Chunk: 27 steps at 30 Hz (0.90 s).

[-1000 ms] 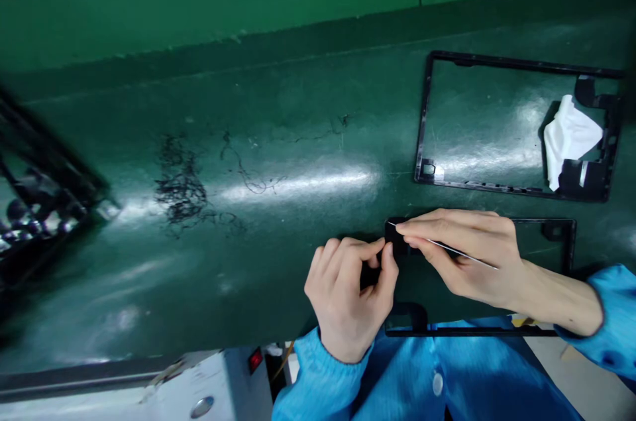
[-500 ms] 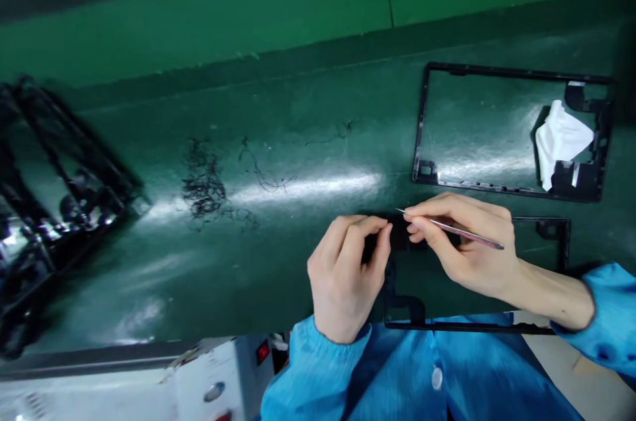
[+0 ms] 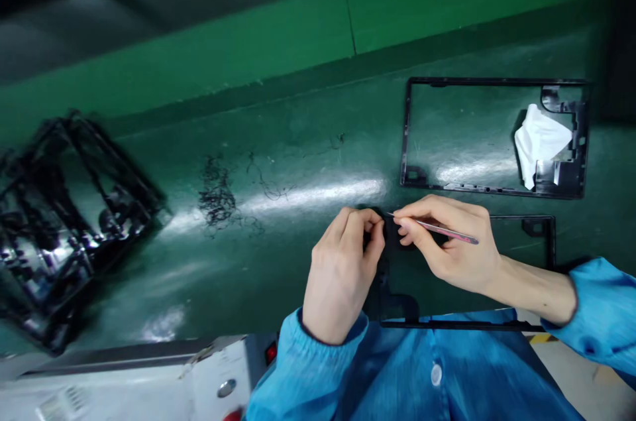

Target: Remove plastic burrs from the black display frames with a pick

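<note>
My left hand (image 3: 340,265) is closed in a pinch at the upper left corner of a black rectangular plastic frame (image 3: 550,242); its fingertips partly hide that corner. In my right hand (image 3: 454,242) is a slim, pointed metal tool with a pinkish handle (image 3: 450,232), gripped like a pen. Its tip is close to my left fingertips, by the frame's corner. The frame lies at the table's near edge against my blue sleeves and jacket, and my right hand and forearm cover part of it.
A second black frame (image 3: 405,136) lies beyond, with a crumpled white cloth or paper (image 3: 541,142) at its right end. Curly black shavings (image 3: 217,195) are scattered on the green table (image 3: 278,262). Several black frames (image 3: 104,209) are piled at left. White equipment (image 3: 213,374) stands below the edge.
The view has shifted, bringing more of the left pile into sight. The tool's tip has come nearer to my left fingertips. Both hands keep their grip.
</note>
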{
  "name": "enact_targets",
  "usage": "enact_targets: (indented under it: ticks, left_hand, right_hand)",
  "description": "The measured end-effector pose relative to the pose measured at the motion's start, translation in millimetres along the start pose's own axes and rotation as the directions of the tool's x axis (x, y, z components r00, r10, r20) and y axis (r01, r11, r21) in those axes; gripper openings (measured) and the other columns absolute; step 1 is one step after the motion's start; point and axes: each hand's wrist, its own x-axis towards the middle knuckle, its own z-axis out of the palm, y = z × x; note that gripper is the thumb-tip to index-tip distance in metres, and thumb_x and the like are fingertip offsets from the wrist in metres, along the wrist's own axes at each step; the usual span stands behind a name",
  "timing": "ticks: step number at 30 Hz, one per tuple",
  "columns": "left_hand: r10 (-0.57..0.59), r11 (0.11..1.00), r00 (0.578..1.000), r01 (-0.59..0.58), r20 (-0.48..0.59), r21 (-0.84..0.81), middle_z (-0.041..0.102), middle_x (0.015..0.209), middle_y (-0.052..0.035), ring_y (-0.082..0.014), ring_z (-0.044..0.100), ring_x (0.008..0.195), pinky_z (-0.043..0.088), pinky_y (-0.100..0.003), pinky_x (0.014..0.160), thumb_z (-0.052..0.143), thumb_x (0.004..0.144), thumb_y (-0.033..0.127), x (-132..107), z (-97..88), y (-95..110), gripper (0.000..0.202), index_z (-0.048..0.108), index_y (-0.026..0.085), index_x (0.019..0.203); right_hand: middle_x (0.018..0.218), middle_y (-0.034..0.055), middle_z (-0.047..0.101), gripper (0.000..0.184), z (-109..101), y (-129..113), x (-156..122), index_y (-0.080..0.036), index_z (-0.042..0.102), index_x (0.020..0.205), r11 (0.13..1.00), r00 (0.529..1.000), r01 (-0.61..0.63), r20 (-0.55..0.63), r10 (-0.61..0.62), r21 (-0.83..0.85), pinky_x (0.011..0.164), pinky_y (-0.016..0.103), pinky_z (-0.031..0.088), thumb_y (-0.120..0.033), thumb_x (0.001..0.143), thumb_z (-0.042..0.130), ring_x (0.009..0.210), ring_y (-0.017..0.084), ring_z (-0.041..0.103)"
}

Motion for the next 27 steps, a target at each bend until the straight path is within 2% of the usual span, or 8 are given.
enact_targets:
  ticks: [4, 7, 10, 13, 16, 19, 22, 27]
  left_hand:
    - [-0.016, 0.999, 1.0, 0.016, 0.012, 0.035, 0.059, 0.083, 0.0018, -0.0145, 0.061, 0.069, 0.044, -0.027, 0.061, 0.064, 0.098, 0.007, 1.4, 4.8, 0.4, 0.015, 0.056, 0.019, 0.094]
    - [-0.031, 1.0, 0.999, 0.031, -0.017, 0.001, 0.058, 0.083, 0.0026, -0.013, 0.059, 0.067, 0.045, -0.025, 0.061, 0.06, 0.099, 0.008, -1.6, 5.3, -1.7, 0.015, 0.054, 0.021, 0.094]
    - [-0.106, 0.991, 0.993, 0.101, -0.055, -0.093, 0.059, 0.083, 0.0037, -0.0111, 0.059, 0.067, 0.048, -0.023, 0.064, 0.058, 0.099, 0.009, -8.9, -0.5, -8.6, 0.014, 0.055, 0.022, 0.094]
    - [-0.249, 0.947, 0.965, 0.224, -0.082, -0.229, 0.068, 0.091, 0.0027, -0.0109, 0.065, 0.073, 0.053, -0.024, 0.069, 0.059, 0.098, 0.011, -19.1, -7.3, -17.0, 0.013, 0.058, 0.023, 0.097]
    - [-0.321, 0.891, 0.938, 0.252, -0.131, -0.377, 0.072, 0.094, 0.0017, -0.012, 0.068, 0.079, 0.055, -0.026, 0.072, 0.063, 0.098, 0.01, -27.1, -8.3, -20.0, 0.014, 0.061, 0.023, 0.097]
    - [-0.298, 0.883, 0.94, 0.205, -0.166, -0.423, 0.072, 0.09, 0.0022, -0.0116, 0.067, 0.077, 0.054, -0.026, 0.068, 0.068, 0.098, 0.009, -28.2, -4.3, -15.7, 0.015, 0.066, 0.023, 0.097]
    - [-0.19, 0.936, 0.967, 0.126, -0.17, -0.33, 0.071, 0.088, 0.0024, -0.0101, 0.062, 0.072, 0.053, -0.025, 0.067, 0.073, 0.098, 0.009, -22.3, -0.3, -9.3, 0.014, 0.07, 0.022, 0.1]
    - [-0.027, 0.985, 0.993, 0.008, -0.113, -0.17, 0.071, 0.097, -0.0024, -0.0132, 0.068, 0.086, 0.056, -0.026, 0.078, 0.07, 0.1, 0.009, -9.9, 1.4, -4.9, 0.01, 0.068, 0.018, 0.104]
  right_hand:
    - [0.083, 0.0044, 0.078, 0.009, -0.6, -0.2, -0.1, -0.01, 0.077, 0.1, 1.0, 1.0, 0.004, 0.002, -0.004, -0.002, 0.063, 0.027, 0.059, -0.008, 0.101, 0.068, 0.066, 0.014, 0.075]
    - [0.082, 0.0052, 0.078, 0.009, -1.5, -0.8, 0.0, -0.009, 0.077, 0.1, 1.0, 1.0, 0.008, 0.009, -0.008, -0.007, 0.063, 0.027, 0.058, -0.008, 0.101, 0.068, 0.066, 0.015, 0.074]
    - [0.085, 0.0065, 0.078, 0.01, -2.0, -1.1, 0.0, -0.01, 0.077, 0.099, 1.0, 1.0, 0.021, 0.023, -0.021, -0.006, 0.062, 0.027, 0.058, -0.008, 0.101, 0.067, 0.067, 0.015, 0.074]
    - [0.086, 0.0067, 0.078, 0.011, -1.7, -0.4, -0.4, -0.012, 0.076, 0.1, 0.999, 0.998, 0.049, 0.047, -0.049, 0.003, 0.062, 0.028, 0.058, -0.007, 0.1, 0.066, 0.069, 0.015, 0.072]
    - [0.088, 0.0071, 0.078, 0.014, -1.2, 0.7, -1.0, -0.014, 0.076, 0.103, 0.997, 0.993, 0.078, 0.084, -0.078, -0.002, 0.064, 0.029, 0.059, -0.005, 0.1, 0.066, 0.073, 0.017, 0.073]
    - [0.093, 0.0081, 0.08, 0.016, -1.7, 0.7, -1.2, -0.016, 0.076, 0.107, 0.996, 0.99, 0.091, 0.112, -0.088, -0.023, 0.066, 0.031, 0.061, -0.005, 0.1, 0.066, 0.077, 0.018, 0.075]
    - [0.095, 0.0063, 0.081, 0.019, -3.0, -0.9, -0.5, -0.02, 0.075, 0.11, 0.996, 0.991, 0.078, 0.112, -0.072, -0.047, 0.068, 0.031, 0.063, -0.005, 0.101, 0.066, 0.079, 0.018, 0.076]
    - [0.093, 0.0057, 0.08, 0.021, -4.4, -3.7, 0.5, -0.02, 0.076, 0.109, 0.996, 0.994, 0.065, 0.089, -0.059, -0.061, 0.07, 0.032, 0.064, -0.005, 0.1, 0.066, 0.079, 0.018, 0.075]
